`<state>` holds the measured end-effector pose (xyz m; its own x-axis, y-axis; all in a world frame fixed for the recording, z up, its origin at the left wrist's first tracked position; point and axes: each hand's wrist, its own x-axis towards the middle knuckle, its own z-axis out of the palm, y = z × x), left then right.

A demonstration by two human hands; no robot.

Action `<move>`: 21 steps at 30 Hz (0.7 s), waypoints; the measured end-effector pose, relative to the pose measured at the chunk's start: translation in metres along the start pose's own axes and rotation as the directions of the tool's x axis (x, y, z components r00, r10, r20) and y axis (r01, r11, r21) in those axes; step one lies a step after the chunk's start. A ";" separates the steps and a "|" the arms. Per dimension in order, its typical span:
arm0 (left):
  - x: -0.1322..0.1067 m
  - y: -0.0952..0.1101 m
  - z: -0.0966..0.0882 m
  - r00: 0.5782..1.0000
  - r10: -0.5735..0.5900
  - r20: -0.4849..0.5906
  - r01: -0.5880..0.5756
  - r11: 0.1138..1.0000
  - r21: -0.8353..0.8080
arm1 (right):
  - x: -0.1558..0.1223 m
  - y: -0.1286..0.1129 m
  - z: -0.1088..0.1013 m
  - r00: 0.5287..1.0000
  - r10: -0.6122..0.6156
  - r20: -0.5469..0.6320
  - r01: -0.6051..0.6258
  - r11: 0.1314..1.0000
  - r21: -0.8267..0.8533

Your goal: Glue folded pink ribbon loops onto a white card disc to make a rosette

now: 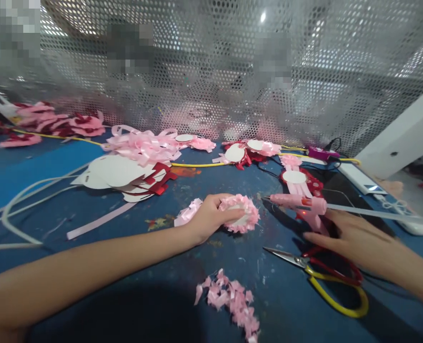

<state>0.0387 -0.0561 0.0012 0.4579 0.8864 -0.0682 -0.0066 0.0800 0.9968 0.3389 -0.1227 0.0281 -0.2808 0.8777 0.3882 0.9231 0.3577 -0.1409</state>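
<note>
My left hand [211,216] is closed on a round pink ruffled rosette [253,216], its pale disc facing up under my thumb. At the right, my right hand [350,231] is closed round the handle of a pink hot glue gun [300,202]. The gun's nozzle points left toward the rosette, a small gap apart from it, and a long glue stick [368,213] sticks out behind. Below my right hand lie scissors [315,267] with one red and one yellow handle. A pink ribbon piece [189,213] shows partly behind my left wrist.
Pink ribbon scraps [233,300] lie in front. Stacked white card shapes [115,171] and looped pink ribbon [143,145] are at the left. Several finished-looking rosettes [235,153] line the back, by a yellow cord [200,165] and perforated screen [211,62]. A power strip [363,178] stands right.
</note>
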 end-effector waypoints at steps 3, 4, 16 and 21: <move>-0.002 0.006 0.001 1.000 0.006 0.024 -0.007 0.999 0.038 | 0.014 -0.018 0.012 0.973 0.115 0.198 -0.143 0.981 0.133; -0.002 0.007 0.001 0.999 0.019 0.026 -0.020 0.998 0.061 | 0.016 -0.021 0.015 0.967 0.141 0.212 -0.183 0.964 0.192; -0.003 -0.005 0.001 0.994 -0.039 -0.105 0.037 0.999 -0.020 | -0.009 -0.047 0.020 0.951 0.229 -0.209 -0.184 0.959 0.217; -0.007 -0.007 0.007 0.994 0.007 -0.106 -0.011 0.999 -0.040 | -0.019 -0.063 0.020 0.919 -0.262 -0.295 0.304 0.947 0.104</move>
<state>0.0413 -0.0660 -0.0046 0.3612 0.9302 -0.0657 -0.0470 0.0885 0.9950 0.2805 -0.1557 0.0114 -0.4225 0.6188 0.6622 0.7616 0.6385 -0.1107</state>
